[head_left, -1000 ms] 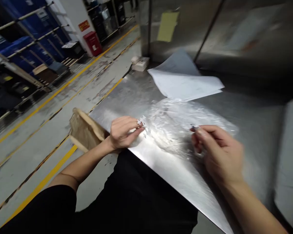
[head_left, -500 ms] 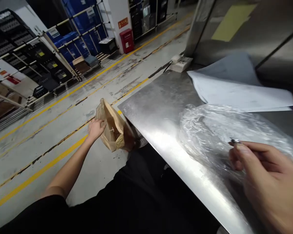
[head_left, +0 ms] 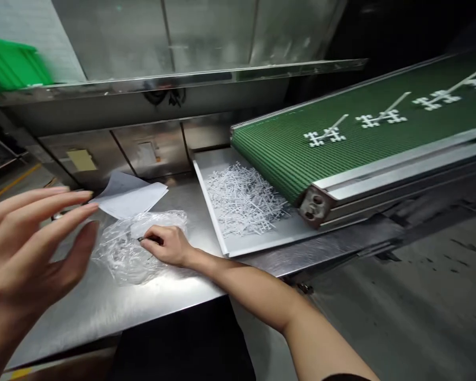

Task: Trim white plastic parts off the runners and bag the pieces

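Note:
My right hand (head_left: 168, 246) is closed on a small, shiny metal tool that looks like a nail clipper (head_left: 140, 239); most of it is hidden by the fingers. It is over a crumpled clear plastic bag (head_left: 122, 259) on the steel table (head_left: 174, 288). At the left, close to the camera, my left hand (head_left: 43, 243) is raised with fingers stretched and thumb apart, holding nothing. White sheets of paper (head_left: 130, 197) lie behind the bag. To the right, a white tray (head_left: 206, 188) holds a heap of small white plastic parts (head_left: 246, 203).
A green conveyor belt (head_left: 285, 153) slopes down over the tray, carrying several branched white plastic mouldings (head_left: 324, 136). A steel shelf (head_left: 182, 79) runs above the table, with a green bin (head_left: 14, 63) at its left end. Floor (head_left: 432, 286) shows at the right.
My view has swung right from the aisle to the table and conveyor. My left hand has left the tan bag beside the table and come up over the tabletop. My right hand still holds the metal tool.

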`<state>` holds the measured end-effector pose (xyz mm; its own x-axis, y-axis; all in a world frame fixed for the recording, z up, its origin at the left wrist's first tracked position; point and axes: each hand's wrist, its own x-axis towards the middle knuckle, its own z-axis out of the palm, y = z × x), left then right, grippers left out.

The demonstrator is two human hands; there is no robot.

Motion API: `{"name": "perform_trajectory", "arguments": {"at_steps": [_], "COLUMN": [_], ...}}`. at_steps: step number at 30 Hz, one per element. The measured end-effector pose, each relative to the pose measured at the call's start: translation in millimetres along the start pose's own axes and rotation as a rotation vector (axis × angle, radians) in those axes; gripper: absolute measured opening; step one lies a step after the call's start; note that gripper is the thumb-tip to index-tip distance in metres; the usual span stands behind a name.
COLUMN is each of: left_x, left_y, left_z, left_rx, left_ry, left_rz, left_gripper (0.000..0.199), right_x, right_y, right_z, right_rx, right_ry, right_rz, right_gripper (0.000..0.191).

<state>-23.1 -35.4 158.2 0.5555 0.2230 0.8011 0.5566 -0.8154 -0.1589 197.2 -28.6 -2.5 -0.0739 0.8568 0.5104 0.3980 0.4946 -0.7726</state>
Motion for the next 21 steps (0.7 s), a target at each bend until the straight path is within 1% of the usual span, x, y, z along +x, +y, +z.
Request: {"name": "perform_trajectory", "arguments": {"at_steps": [1,2,3,4,7,9,11,13,15,17,19,21], "left_x": [29,55,78,99,155,191,226,258,285,303,312,316], "left_y": [19,37,53,67,100,119,139,161,183,202,217,226], "left_z": [11.9,23.8,35.8,47.7,81.0,101.2,120.5,139.9,159.0,176.5,191.0,201.4], "left_rx": [-0.006,-0.024,-0.060,-0.100,-0.206,-0.233,-0.237,-0.219,-0.146,-0.026,0.111,0.231], "left_ry": [0.106,0.165,0.213,0.239,0.201,0.142,0.078,0.013,-0.027,-0.042,-0.058,-0.078], "left_rz": [0.173,0.279,0.370,0.417,0.471,0.520,0.604,0.703,0.809,0.897,0.943,0.944], "left_gripper": [0.055,0.054,0.050,0.047,0.033,0.025,0.026,0.034,0.041,0.041,0.037,0.031], "right_x": [-1,-1,-1,0,1,1,0,-1,-2,-2,-1,-1], "right_y": [-1,-1,-1,0,3,5,5,5,6,6,7,7], "right_z": [0,-1,-1,0,2,4,6,7,7,7,7,8], "right_rx": [-0.003,-0.007,-0.012,-0.019,-0.039,-0.049,-0.055,-0.059,-0.059,-0.057,-0.057,-0.063], "right_ry": [-0.001,-0.002,-0.001,0.000,0.003,-0.001,-0.004,-0.004,0.001,0.010,0.021,0.032], "right_rz": [-0.004,-0.006,-0.008,-0.009,-0.015,-0.022,-0.029,-0.034,-0.038,-0.041,-0.042,-0.041], "right_gripper": [0.015,0.016,0.016,0.016,0.016,0.015,0.015,0.014,0.014,0.014,0.015,0.014]}}
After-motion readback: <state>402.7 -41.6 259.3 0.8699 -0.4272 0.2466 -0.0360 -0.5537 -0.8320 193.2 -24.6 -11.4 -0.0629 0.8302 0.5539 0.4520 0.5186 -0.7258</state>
